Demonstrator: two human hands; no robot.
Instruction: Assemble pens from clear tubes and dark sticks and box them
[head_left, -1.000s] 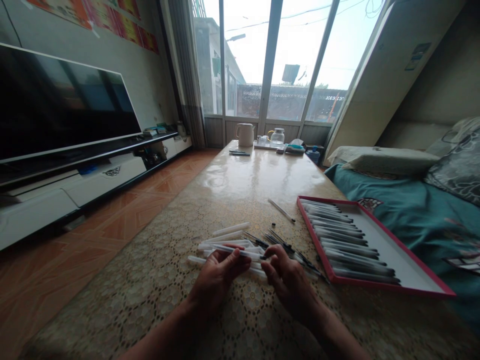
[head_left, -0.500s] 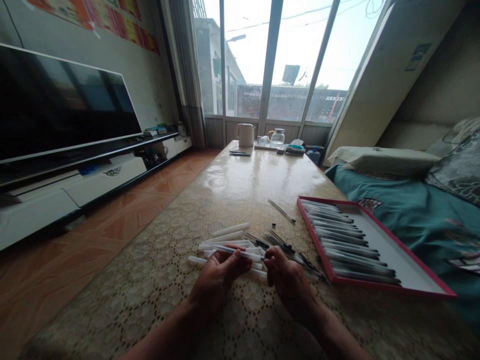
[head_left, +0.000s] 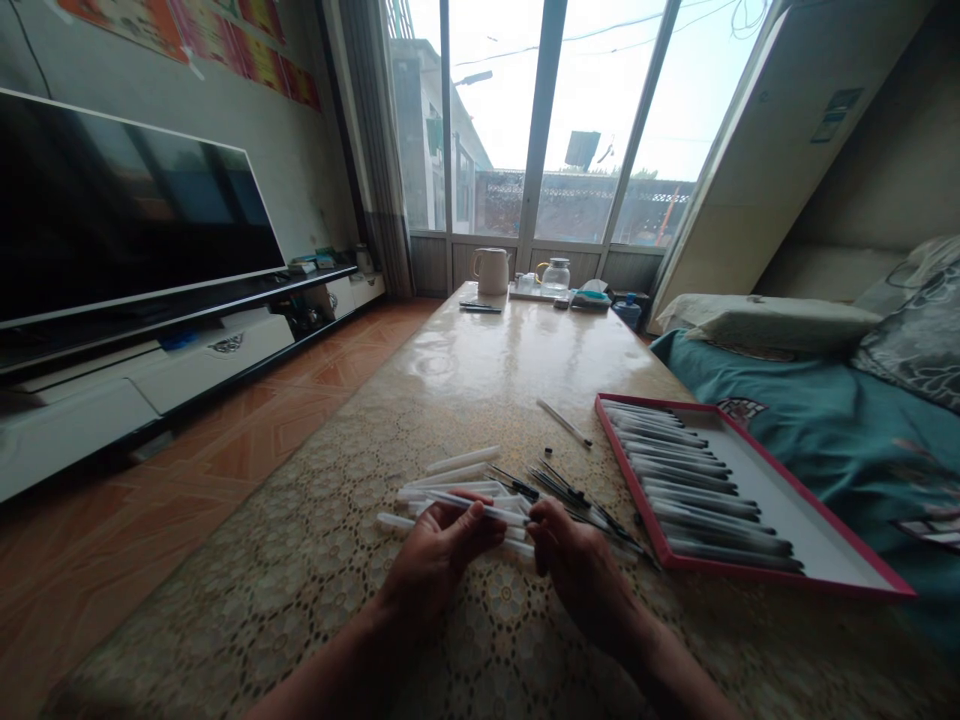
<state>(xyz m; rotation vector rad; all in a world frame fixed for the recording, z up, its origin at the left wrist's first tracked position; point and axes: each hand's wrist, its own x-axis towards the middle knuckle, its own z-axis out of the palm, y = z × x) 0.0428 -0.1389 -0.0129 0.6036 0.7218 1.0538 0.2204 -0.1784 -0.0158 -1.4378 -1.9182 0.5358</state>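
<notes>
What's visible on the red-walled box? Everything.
The box is shallow, open-topped and apparently rectangular, with low red walls and a white floor; it looks like cardboard. It lies flat on the patterned table. Translucent pens with dark right ends lie side by side in its left part; the floor right of them is bare. The nearer grip, the person's right hand, is apart from it, to its left.

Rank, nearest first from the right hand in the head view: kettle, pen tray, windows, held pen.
1. Held pen, at the right hand
2. Pen tray, to its right
3. Kettle, far ahead
4. Windows, beyond the kettle
</notes>
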